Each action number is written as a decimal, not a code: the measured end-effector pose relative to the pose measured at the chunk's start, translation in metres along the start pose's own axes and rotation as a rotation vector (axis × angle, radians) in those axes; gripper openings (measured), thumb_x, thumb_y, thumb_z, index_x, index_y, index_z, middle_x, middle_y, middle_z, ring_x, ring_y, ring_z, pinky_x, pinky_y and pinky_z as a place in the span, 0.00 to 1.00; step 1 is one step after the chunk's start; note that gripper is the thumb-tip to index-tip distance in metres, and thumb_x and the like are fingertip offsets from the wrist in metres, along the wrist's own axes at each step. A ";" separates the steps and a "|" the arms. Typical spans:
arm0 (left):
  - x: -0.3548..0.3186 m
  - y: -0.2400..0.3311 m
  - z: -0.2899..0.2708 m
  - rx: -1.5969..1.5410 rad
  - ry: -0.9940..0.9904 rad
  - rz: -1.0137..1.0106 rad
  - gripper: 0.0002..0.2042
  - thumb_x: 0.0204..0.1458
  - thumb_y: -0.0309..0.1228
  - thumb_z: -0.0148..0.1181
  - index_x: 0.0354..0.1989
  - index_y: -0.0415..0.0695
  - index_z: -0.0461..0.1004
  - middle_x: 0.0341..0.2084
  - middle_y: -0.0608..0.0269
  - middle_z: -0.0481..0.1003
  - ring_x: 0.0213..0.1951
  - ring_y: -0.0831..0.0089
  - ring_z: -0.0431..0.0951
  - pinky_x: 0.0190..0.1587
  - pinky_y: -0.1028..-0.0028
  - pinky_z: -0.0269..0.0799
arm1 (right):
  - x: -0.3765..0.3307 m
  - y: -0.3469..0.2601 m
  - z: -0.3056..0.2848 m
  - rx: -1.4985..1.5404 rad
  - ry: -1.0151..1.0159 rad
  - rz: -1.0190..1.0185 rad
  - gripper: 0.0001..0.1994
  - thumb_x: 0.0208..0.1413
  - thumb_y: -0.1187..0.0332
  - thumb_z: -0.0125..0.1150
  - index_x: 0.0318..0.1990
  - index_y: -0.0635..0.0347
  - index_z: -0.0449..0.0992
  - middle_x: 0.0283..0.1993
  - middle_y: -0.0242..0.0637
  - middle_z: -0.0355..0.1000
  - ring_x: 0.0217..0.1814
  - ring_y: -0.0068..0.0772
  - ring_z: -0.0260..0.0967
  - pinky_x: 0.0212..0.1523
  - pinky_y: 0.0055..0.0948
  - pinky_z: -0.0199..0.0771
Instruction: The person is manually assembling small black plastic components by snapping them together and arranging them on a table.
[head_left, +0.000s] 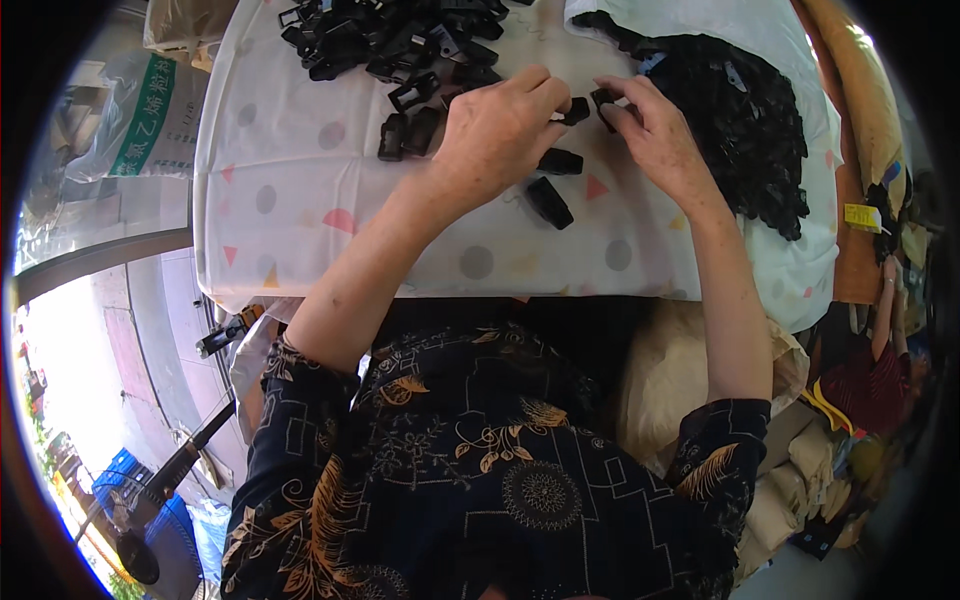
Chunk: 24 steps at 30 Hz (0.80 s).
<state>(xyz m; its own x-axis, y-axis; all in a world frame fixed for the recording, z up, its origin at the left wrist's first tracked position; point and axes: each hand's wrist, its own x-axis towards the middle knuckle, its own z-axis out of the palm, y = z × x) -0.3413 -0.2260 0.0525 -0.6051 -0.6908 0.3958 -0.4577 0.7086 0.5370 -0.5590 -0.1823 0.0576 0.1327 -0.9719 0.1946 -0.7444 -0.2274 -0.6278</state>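
Over the patterned tablecloth, my left hand (500,130) is closed with a small black plastic part (574,111) sticking out past its fingertips. Facing it, my right hand (655,135) pinches another small black plastic piece (604,105) between thumb and fingers. A narrow gap separates the two pieces. Below them lie two loose black plastic parts, one (560,162) beside my left fingers and one (549,203) nearer to me. A heap of black plastic parts (400,40) spreads beyond my left hand. To the right of my right hand is a dense pile of smaller black pieces (740,120).
The tablecloth (300,240) has grey dots and coloured triangles. White cloth (800,270) lies under the right pile. Plastic sacks (140,120) stand left of the table, a fan (160,500) at lower left. Another person's arm (885,305) shows at far right, near stacked sacks (800,460).
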 end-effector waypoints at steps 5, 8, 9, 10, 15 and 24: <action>0.006 -0.002 0.011 -0.021 -0.157 0.010 0.13 0.50 0.31 0.66 0.43 0.47 0.73 0.38 0.61 0.75 0.38 0.56 0.80 0.39 0.60 0.76 | -0.022 0.001 -0.007 0.054 0.083 0.232 0.19 0.60 0.72 0.63 0.58 0.61 0.72 0.46 0.39 0.73 0.41 0.32 0.73 0.45 0.28 0.73; 0.000 -0.004 0.010 -0.077 -0.131 -0.074 0.16 0.51 0.33 0.66 0.47 0.46 0.72 0.40 0.58 0.74 0.40 0.53 0.80 0.42 0.59 0.76 | -0.023 0.001 -0.006 -0.131 0.071 0.127 0.19 0.58 0.74 0.64 0.57 0.61 0.73 0.48 0.38 0.74 0.40 0.30 0.73 0.45 0.27 0.74; -0.003 -0.009 0.012 -0.075 -0.133 -0.104 0.16 0.51 0.34 0.67 0.47 0.46 0.72 0.40 0.57 0.74 0.41 0.53 0.80 0.43 0.59 0.75 | -0.023 0.004 -0.003 -0.129 0.067 0.126 0.19 0.58 0.74 0.64 0.57 0.61 0.73 0.48 0.38 0.74 0.40 0.30 0.73 0.45 0.27 0.74; -0.004 -0.011 0.012 -0.073 -0.135 -0.135 0.17 0.51 0.34 0.67 0.47 0.45 0.72 0.41 0.56 0.74 0.41 0.53 0.80 0.43 0.59 0.75 | -0.022 0.008 0.000 -0.133 0.104 0.051 0.17 0.58 0.75 0.65 0.55 0.62 0.74 0.48 0.38 0.74 0.40 0.30 0.73 0.44 0.27 0.74; -0.008 -0.013 0.013 -0.051 -0.163 -0.129 0.15 0.50 0.35 0.68 0.44 0.45 0.74 0.39 0.57 0.74 0.41 0.53 0.79 0.43 0.59 0.75 | -0.024 -0.007 0.005 0.045 0.207 0.120 0.13 0.56 0.79 0.64 0.49 0.63 0.78 0.45 0.38 0.75 0.41 0.35 0.74 0.43 0.28 0.75; -0.008 -0.018 0.013 -0.078 -0.149 -0.111 0.15 0.49 0.35 0.68 0.43 0.45 0.74 0.38 0.58 0.74 0.41 0.55 0.80 0.42 0.60 0.76 | -0.018 -0.016 0.015 -0.189 0.159 -0.307 0.13 0.52 0.81 0.66 0.46 0.63 0.81 0.43 0.39 0.75 0.41 0.41 0.73 0.43 0.34 0.76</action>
<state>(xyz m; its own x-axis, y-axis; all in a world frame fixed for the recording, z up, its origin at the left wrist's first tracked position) -0.3366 -0.2311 0.0305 -0.6463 -0.7310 0.2191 -0.4786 0.6118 0.6298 -0.5390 -0.1625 0.0529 0.2762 -0.8353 0.4754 -0.7949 -0.4766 -0.3755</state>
